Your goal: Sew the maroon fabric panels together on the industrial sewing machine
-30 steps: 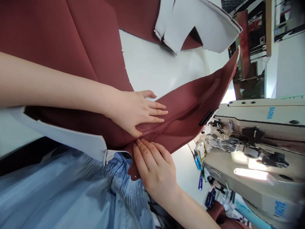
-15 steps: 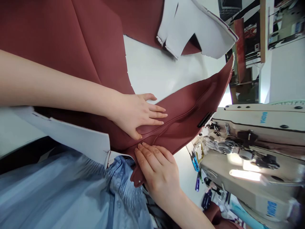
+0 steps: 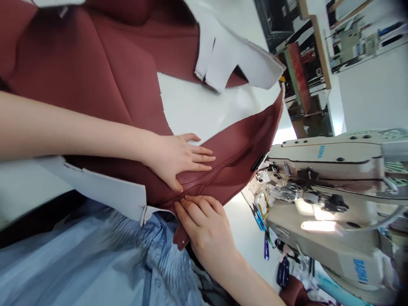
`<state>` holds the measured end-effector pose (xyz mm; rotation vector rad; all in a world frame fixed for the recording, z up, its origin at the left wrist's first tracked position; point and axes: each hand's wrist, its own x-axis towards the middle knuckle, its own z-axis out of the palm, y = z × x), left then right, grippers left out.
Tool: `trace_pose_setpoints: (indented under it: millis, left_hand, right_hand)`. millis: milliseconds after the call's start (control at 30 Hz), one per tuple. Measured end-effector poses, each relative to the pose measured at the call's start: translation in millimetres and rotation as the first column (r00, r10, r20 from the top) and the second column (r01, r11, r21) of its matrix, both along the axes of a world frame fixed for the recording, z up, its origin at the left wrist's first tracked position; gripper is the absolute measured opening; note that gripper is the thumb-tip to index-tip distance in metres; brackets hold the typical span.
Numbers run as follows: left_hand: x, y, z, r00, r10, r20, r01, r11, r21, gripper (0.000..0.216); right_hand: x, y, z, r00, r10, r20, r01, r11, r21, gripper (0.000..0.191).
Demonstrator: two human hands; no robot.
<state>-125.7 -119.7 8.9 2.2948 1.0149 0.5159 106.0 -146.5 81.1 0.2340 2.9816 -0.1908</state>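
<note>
**A:** What fills most of the view?

**B:** The maroon cover (image 3: 95, 85), spread across the white table (image 3: 197, 110). Its white backing (image 3: 236, 63) is turned up at the far edge. One panel (image 3: 242, 144) of the cover reaches to the sewing machine (image 3: 334, 178) and ends right beside its needle end.

**A:** And the person's hands?

**B:** The left hand (image 3: 174, 159) lies flat and open on that panel, palm down, fingers slightly spread. It presses beside a raised seam (image 3: 223, 170) and grips nothing. The right hand (image 3: 207, 227) is just beside it, nearer the person's blue garment (image 3: 95, 263). Its fingers are stretched out together along the panel's folded edge. The thumb is hidden, so whether it pinches the fold cannot be told.

**A:** Do the hands touch?

**B:** The left thumb tip and the right fingertips nearly meet at the seam.
</note>
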Motion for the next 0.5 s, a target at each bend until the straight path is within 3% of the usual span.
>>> trace_pose_setpoints:
  millis: [100,200,333,400,500]
  left_hand:
    - [2,-2,5.9,1.000,-0.009,0.012,0.009,1.000,0.024,0.080]
    - [4,-4,8.8,1.000,-0.021,-0.010,0.021,0.997,0.080,0.073]
    - [6,-7,11.5,0.995,-0.031,-0.092,0.046,0.985,0.167,0.060]
    - [8,-8,15.1,0.992,-0.028,-0.125,0.052,0.979,0.198,0.055]
    - [16,-13,16.6,0.989,-0.005,-0.146,0.041,0.969,0.243,0.050]
  right_hand:
    - [10,-3,4.4,0.995,-0.045,-0.092,0.048,0.998,0.028,0.034]
    - [25,-3,11.5,0.948,-0.173,-0.268,0.210,0.971,0.116,0.037]
    - [50,8,9.6,0.761,-0.421,-0.495,0.537,0.835,0.115,0.056]
    - [58,17,0.6,0.697,-0.523,-0.491,0.621,0.782,0.048,0.064]
    - [55,31,-18.0,0.712,-0.555,-0.430,0.614,0.789,-0.001,0.067]
